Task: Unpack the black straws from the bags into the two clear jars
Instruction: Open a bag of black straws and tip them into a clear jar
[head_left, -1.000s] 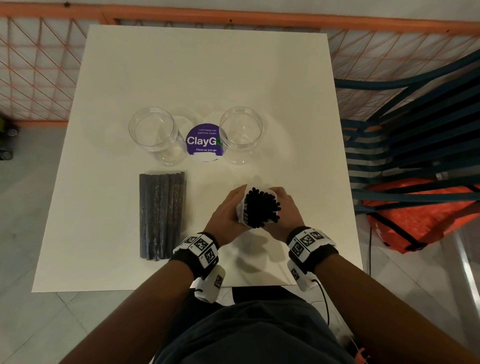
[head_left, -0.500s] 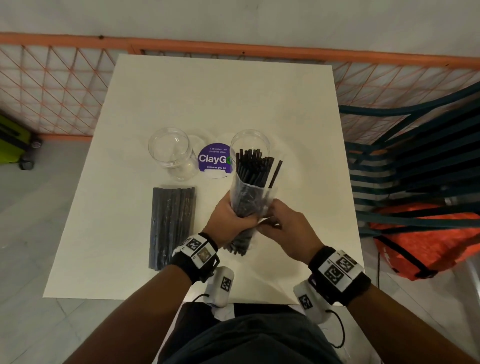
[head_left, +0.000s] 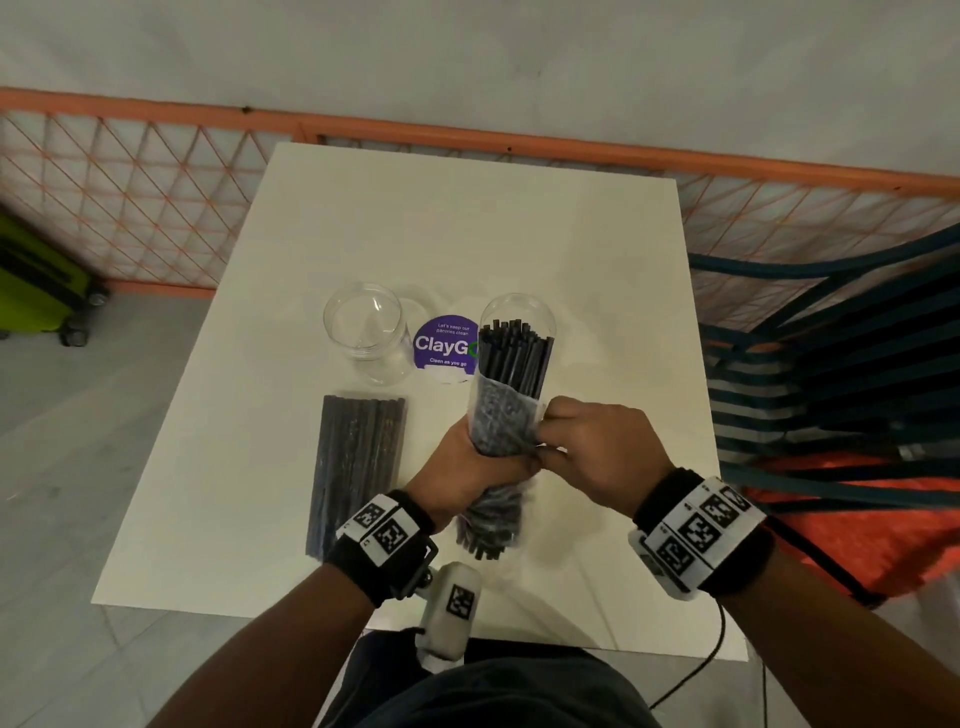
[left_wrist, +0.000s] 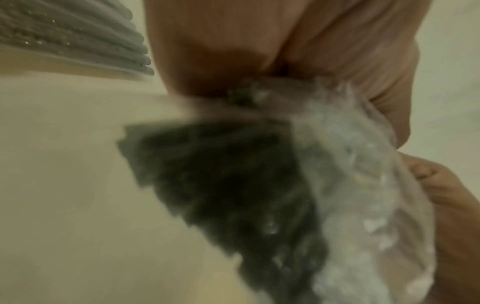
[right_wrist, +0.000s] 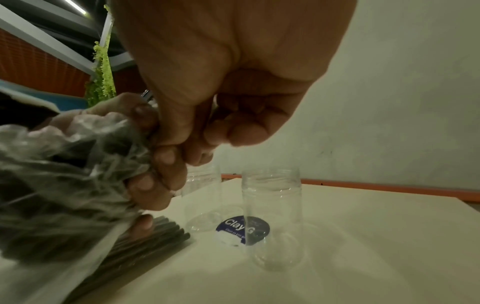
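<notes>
A clear bag of black straws (head_left: 501, 415) is held above the white table (head_left: 597, 291), tilted with its open end toward the right clear jar (head_left: 519, 312). Bare straw tips (head_left: 514, 353) stick out of the bag in front of that jar. My left hand (head_left: 467, 467) grips the bag around its middle. My right hand (head_left: 592, 452) pinches the bag's plastic at its right side. The left clear jar (head_left: 363, 325) stands empty. A second, sealed bag of straws (head_left: 358, 473) lies flat left of my hands. In the right wrist view both jars (right_wrist: 272, 218) stand empty beyond the fingers.
A purple round sticker (head_left: 447, 345) lies between the jars. An orange mesh railing (head_left: 130, 208) runs behind the table. Dark green chairs (head_left: 831, 374) and an orange bag (head_left: 857, 499) stand at the right. A lime green suitcase (head_left: 36, 280) stands on the floor at the left.
The bag went from upright between both hands to tilted toward the right jar. The straws have slid further out of its open end, and my right hand moved onto the bag's side.
</notes>
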